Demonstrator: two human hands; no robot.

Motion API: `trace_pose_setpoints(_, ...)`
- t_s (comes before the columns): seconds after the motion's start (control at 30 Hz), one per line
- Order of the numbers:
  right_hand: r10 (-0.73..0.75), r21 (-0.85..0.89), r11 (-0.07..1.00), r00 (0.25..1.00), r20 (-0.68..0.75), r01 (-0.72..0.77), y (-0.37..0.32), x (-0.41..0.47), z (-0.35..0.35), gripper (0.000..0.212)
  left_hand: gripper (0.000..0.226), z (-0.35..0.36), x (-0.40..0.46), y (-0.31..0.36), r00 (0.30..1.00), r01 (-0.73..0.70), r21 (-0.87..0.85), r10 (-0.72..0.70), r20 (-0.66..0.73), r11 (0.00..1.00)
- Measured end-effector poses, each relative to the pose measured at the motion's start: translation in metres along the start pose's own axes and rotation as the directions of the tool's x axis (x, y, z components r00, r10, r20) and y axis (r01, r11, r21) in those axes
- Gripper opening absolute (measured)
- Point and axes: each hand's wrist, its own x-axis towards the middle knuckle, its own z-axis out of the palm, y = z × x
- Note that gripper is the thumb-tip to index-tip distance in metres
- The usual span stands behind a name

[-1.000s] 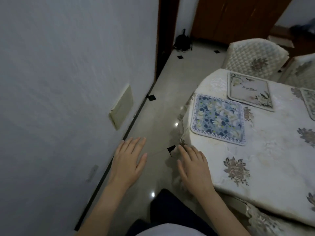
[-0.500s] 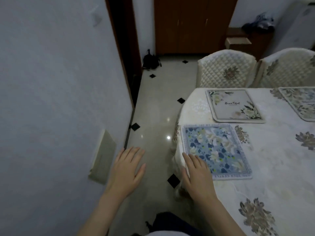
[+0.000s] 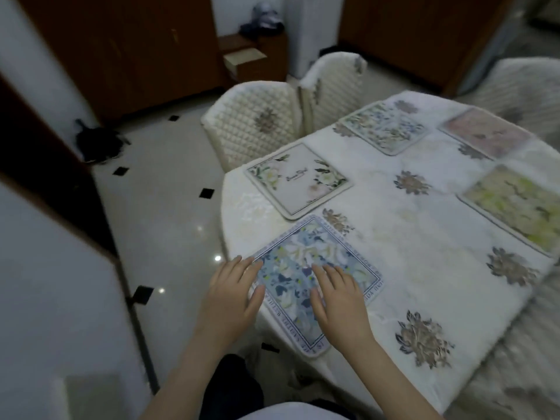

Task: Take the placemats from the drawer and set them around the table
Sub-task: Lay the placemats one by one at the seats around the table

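Note:
A blue floral placemat (image 3: pixel 306 262) lies at the near left edge of the white-clothed table (image 3: pixel 403 244). My left hand (image 3: pixel 233 294) is flat with straight fingers at the mat's left border. My right hand (image 3: pixel 339 294) lies flat on the mat's near half. Beyond it sits a cream floral placemat (image 3: pixel 298 180). Farther round the table lie a pale blue-green placemat (image 3: pixel 385 128), a pink one (image 3: pixel 485 133) and a yellow-green one (image 3: pixel 515 204). No drawer is in view.
Quilted white chairs (image 3: pixel 257 128) stand at the table's far side, another (image 3: pixel 521 83) at the far right. A white wall (image 3: pixel 45 268) and dark door frame (image 3: pixel 45 165) close in on the left. Polished tile floor (image 3: pixel 169 207) runs between wall and table. Brown cabinets (image 3: pixel 121 47) stand behind.
The view has swung right, showing more of the table. My left hand has come from over the floor to the blue mat's left edge. My right hand has moved further onto the mat.

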Motion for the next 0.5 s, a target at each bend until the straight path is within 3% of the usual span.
trace_pose_setpoints(0.27, 0.392, 0.052, 0.920, 0.916, -0.081, -0.389, -0.023, 0.032, 0.009, 0.062, 0.048, 0.005, 0.117, -0.047, 0.921, -0.350, -0.037, 0.351, 0.169, 0.936)
trace_pose_setpoints(0.4, 0.551, 0.084, 0.834, 0.832, -0.065, -0.545, -0.024, 0.037, 0.018, 0.064, 0.051, 0.019, 0.160, -0.054, 0.851, -0.432, -0.144, 0.455, 0.262, 0.891)
trace_pose_setpoints(0.5, 0.659, 0.154, 0.749, 0.749, -0.065, -0.645, -0.016, 0.039, 0.028, 0.049, 0.057, 0.036, 0.183, -0.054, 0.799, -0.420, -0.268, 0.494, 0.344, 0.867)
